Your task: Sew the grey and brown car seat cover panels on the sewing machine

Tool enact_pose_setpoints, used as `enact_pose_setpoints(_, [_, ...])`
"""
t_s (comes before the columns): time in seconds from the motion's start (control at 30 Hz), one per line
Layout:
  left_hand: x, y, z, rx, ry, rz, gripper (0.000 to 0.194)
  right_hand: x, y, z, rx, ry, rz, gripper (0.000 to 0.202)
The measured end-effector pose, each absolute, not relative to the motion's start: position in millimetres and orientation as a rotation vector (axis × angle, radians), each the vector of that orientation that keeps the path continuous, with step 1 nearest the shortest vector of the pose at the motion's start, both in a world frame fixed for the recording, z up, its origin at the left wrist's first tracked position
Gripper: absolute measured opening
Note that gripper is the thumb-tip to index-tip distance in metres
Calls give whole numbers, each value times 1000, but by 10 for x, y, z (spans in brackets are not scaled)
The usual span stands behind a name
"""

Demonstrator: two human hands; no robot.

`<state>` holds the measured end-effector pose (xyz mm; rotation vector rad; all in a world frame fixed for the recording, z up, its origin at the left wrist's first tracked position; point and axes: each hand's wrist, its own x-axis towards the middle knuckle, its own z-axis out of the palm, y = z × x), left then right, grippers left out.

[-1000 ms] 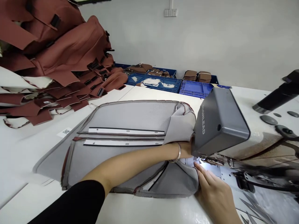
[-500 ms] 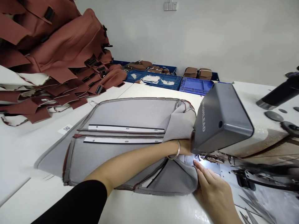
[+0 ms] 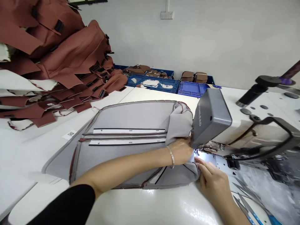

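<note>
A grey fabric cover with dark seams and two white strips lies on the white table, its right end bunched beside the sewing machine head. My left hand, with a bangle at the wrist, presses on the bunched fabric; its fingertips are hidden behind the machine head. My right hand pinches the fabric edge between thumb and fingers, just in front of the lit needle area. The needle itself is too small to make out.
Reddish-brown cut pieces are heaped at the left. Blue crates with brown pieces stand at the back. Scissors lie at the lower right, by clear plastic. A black post rises behind the machine.
The camera view has shifted, showing more of the machine and scissors on the right. More of the back of my left hand shows; both hands remain at the fabric by the needle area.
</note>
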<state>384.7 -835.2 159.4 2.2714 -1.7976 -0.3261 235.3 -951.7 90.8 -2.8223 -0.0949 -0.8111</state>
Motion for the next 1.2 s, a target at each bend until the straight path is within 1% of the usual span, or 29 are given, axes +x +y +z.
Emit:
enact_pose_setpoints(0.1, [3519,-7739,1681,2192,-1994,64,45,2321,-9519,976,-2718,19,-660,28])
enact_pose_setpoints(0.13, [3418,-7515,1683,2214,-2066,139,52,2306,-9506,1000,-2704,75,-607,29])
enact_pose_setpoints(0.17, [3339,-7303,1673,2289,-2137,164,54,2289,-9488,1018,-2708,128,-559,31])
enact_pose_setpoints(0.23, [3280,-6968,1641,2518,-2168,164,50,2253,-9445,1027,-2755,196,-506,35])
enact_pose_setpoints(0.3, [3349,-6800,1654,2684,-2156,115,51,2224,-9411,994,-2784,215,-510,36])
enact_pose_setpoints(0.37, [3476,-6802,1770,2644,-2232,30,53,2209,-9388,933,-2756,225,-555,36])
enact_pose_setpoints(0.47, [3545,-7027,2117,2410,-2394,-162,51,2212,-9335,852,-2725,293,-630,37])
enact_pose_setpoints(0.53, [3432,-7239,2352,2307,-2432,-340,39,2224,-9272,834,-2751,348,-677,37])
enact_pose_setpoints(0.6, [3227,-7437,2488,2202,-2474,-580,19,2240,-9197,845,-2782,353,-706,36])
enact_pose_setpoints(0.63, [3116,-7515,2505,2152,-2496,-719,11,2248,-9161,858,-2789,349,-716,36])
enact_pose_setpoints(0.67, [3010,-7572,2487,2116,-2502,-863,9,2254,-9129,873,-2792,345,-723,36])
enact_pose_setpoints(0.73, [2843,-7611,2359,2116,-2403,-1088,15,2263,-9082,905,-2788,339,-739,36])
enact_pose_setpoints(0.8, [2740,-7553,2150,2118,-2209,-1145,20,2266,-9057,923,-2769,335,-764,35])
enact_pose_setpoints(0.87, [2675,-7432,1932,2031,-2044,-1095,19,2268,-9051,914,-2740,340,-794,35])
enact_pose_setpoints(0.97, [2595,-7266,1759,1940,-1851,-1027,9,2268,-9061,855,-2694,378,-846,36])
enact_pose_setpoints(1.03, [2573,-7251,1788,2015,-1697,-898,15,2258,-9073,809,-2658,421,-880,38])
enact_pose_setpoints(1.1, [2622,-7346,1878,2142,-1573,-601,21,2239,-9084,780,-2618,463,-892,41])
enact_pose_setpoints(1.2, [2851,-7645,1938,2214,-1566,-59,19,2208,-9089,775,-2570,512,-869,46])
